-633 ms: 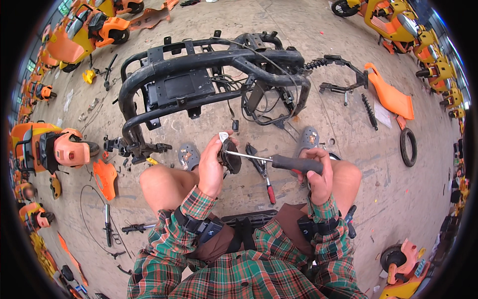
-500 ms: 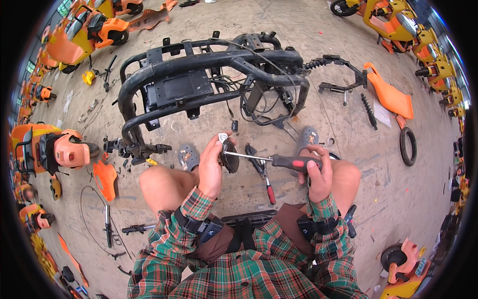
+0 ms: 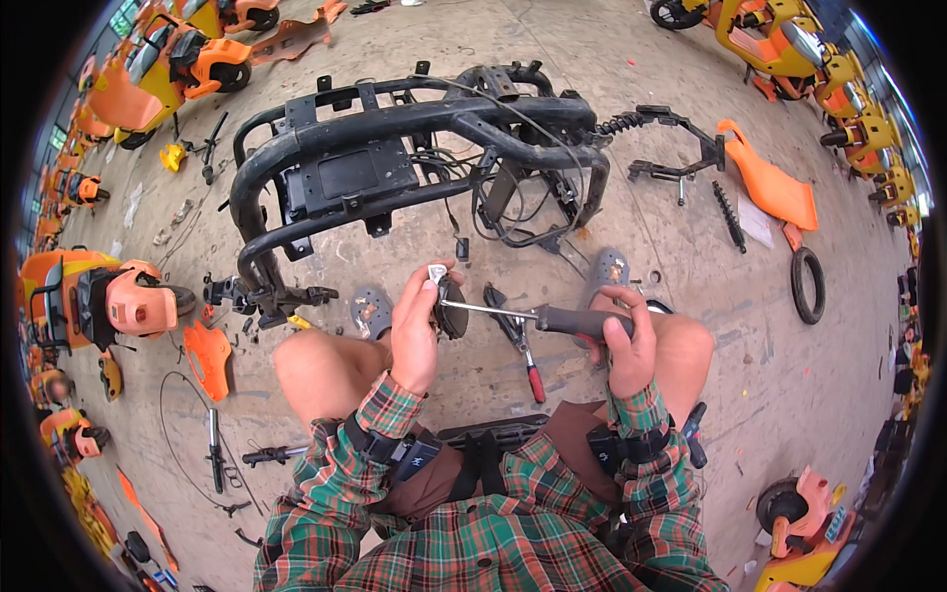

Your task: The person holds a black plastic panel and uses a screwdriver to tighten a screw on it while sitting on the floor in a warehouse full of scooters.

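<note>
My left hand [image 3: 412,340] is closed around a dark round disc-shaped part [image 3: 453,314] with a pale metal bracket at its top, held upright between thumb and fingers. The fingers of my right hand [image 3: 632,351] wrap the dark handle of a screwdriver [image 3: 567,321]. Its thin shaft points left, and the tip touches the near side of the round part or sits just in front of it; which, I cannot tell. Beneath the shaft, on the floor, lie long dark hand tools, one with a red grip [image 3: 536,383].
Beyond my feet a black scooter frame [image 3: 365,133] with loose cables lies on the concrete. To its right are an orange panel [image 3: 774,187], a shock spring [image 3: 729,217] and a tyre [image 3: 808,286]. A cable and rods [image 3: 214,449] lie at left. Orange scooters [image 3: 138,299] surround the area.
The screwdriver handle has turned about its axis: its red patch faced up and now hardly shows. Both hands keep nearly the same place, and the round part is still held.
</note>
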A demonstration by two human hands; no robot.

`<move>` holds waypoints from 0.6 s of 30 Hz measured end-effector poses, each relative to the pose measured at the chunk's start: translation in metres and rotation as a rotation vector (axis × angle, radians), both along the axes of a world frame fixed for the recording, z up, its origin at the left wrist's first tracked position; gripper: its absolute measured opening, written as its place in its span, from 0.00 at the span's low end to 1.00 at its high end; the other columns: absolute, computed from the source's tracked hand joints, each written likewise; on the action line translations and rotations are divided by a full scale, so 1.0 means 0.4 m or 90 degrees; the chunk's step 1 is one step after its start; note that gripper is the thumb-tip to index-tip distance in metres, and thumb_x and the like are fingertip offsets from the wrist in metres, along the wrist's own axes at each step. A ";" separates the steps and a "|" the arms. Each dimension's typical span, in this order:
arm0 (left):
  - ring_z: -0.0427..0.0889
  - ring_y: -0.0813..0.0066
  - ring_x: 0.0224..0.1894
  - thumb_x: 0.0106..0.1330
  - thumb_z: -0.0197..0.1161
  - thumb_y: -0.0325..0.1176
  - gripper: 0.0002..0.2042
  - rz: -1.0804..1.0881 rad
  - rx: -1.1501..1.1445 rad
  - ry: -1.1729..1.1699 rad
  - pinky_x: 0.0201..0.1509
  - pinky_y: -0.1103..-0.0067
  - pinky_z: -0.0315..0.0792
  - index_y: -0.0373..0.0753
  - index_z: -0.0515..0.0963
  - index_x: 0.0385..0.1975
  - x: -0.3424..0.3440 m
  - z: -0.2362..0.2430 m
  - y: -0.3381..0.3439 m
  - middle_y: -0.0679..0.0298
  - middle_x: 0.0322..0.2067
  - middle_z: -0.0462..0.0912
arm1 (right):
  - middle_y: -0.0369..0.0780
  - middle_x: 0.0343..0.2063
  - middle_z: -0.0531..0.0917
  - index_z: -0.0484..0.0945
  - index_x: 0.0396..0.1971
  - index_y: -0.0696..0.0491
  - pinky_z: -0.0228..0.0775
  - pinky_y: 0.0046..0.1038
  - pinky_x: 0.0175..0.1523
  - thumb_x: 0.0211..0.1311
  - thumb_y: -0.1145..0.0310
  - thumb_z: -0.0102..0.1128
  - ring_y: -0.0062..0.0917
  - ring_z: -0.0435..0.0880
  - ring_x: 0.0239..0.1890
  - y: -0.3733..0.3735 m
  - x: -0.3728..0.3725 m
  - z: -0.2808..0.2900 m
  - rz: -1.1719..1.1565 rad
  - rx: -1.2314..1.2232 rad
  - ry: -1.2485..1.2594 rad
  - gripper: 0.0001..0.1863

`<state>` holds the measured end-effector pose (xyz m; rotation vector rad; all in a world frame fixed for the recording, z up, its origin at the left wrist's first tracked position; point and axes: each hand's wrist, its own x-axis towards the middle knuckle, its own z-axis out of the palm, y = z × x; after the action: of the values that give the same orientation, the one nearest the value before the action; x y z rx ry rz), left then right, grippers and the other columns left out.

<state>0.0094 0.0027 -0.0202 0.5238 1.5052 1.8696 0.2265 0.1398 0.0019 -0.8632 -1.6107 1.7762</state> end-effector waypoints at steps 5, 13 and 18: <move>0.76 0.74 0.45 0.71 0.40 0.34 0.18 -0.008 0.010 -0.009 0.51 0.79 0.68 0.32 0.70 0.53 0.004 -0.001 0.002 0.59 0.42 0.79 | 0.37 0.29 0.74 0.64 0.54 0.60 0.63 0.16 0.26 0.62 0.67 0.53 0.13 0.71 0.23 0.006 -0.005 -0.017 0.008 0.133 0.113 0.22; 0.75 0.75 0.44 0.71 0.41 0.34 0.17 -0.024 0.018 0.013 0.50 0.79 0.68 0.32 0.70 0.53 0.010 0.012 0.005 0.60 0.43 0.78 | 0.38 0.33 0.74 0.65 0.52 0.59 0.65 0.15 0.28 0.60 0.68 0.54 0.14 0.72 0.25 0.000 -0.002 -0.006 -0.037 -0.011 0.071 0.21; 0.74 0.76 0.45 0.71 0.41 0.34 0.17 -0.020 0.024 0.033 0.50 0.79 0.68 0.33 0.69 0.54 0.010 0.015 0.003 0.61 0.44 0.77 | 0.37 0.29 0.75 0.66 0.51 0.59 0.64 0.16 0.27 0.62 0.69 0.53 0.13 0.71 0.23 -0.005 -0.005 0.002 -0.037 0.075 0.087 0.19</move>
<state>0.0135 0.0038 -0.0144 0.6132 1.4893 1.8767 0.2243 0.1378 0.0029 -0.7125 -1.5686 1.6458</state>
